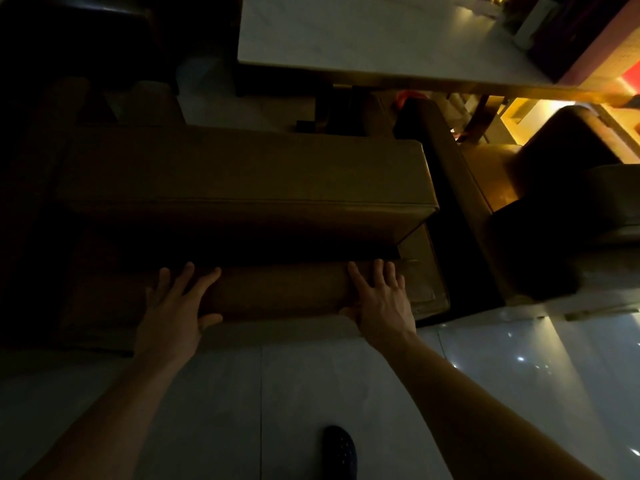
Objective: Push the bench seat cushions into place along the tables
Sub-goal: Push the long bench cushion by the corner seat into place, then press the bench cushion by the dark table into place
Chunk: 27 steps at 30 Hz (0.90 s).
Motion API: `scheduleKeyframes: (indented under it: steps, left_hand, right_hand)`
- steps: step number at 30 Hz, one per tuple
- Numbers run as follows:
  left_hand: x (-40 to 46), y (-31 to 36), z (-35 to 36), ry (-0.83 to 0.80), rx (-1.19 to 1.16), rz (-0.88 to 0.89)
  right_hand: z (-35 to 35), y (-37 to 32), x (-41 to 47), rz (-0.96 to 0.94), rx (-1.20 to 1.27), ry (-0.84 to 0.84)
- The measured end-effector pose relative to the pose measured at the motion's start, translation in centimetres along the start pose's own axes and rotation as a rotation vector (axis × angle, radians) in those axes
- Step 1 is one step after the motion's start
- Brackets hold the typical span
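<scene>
1. In a dim dining room, a person's left hand [176,306] lies flat with fingers spread on the top of a low brown bench base [277,292], thumb hooked over its near edge, gripping nothing.
2. A long brown seat cushion [242,181], smooth and leather-like with a piped seam along its front edge, sits on the bench just beyond the hands, square-cornered at its right end; its left end fades into shadow.
3. The right hand [381,306] rests open, fingers apart, on the same bench top near its right end, thumb over the edge.
4. A pale-topped table [363,39] stands beyond the cushion.
5. A dark shoe [339,452] shows on the glossy tiled floor [502,358] below.
6. Further padded seating [554,216] stands to the right.
</scene>
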<state>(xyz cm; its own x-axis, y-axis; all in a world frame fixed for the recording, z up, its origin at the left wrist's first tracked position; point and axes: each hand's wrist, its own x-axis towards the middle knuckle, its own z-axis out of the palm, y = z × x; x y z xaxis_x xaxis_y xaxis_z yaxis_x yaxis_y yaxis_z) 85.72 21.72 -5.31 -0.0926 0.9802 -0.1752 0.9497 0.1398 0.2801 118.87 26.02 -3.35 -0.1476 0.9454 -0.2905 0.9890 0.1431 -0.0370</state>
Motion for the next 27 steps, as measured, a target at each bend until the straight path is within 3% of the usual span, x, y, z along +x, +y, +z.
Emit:
scheduleKeyframes:
  steps: [6, 14, 19, 27]
  left_hand:
    - [-0.1, 0.0, -0.2, -0.020, 0.002, -0.006]
    - [-1.2, 0.8, -3.5, -0.063, 0.061, -0.012]
    - [-4.1, 0.1, -6.0, -0.044, 0.035, -0.016]
    - [-10.0, -6.0, -13.0, -0.025, -0.046, -0.011]
  right_hand:
    - [0.1, -0.2, 0.0, 0.001, -0.025, 0.008]
    - [-2.8, -1.5, -0.2, 0.017, 0.055, -0.112]
    - [-4.9, -5.7, -2.1, -0.109, 0.113, -0.131]
    - [-7.8, -15.6, -6.6, -0.142, 0.108, -0.168]
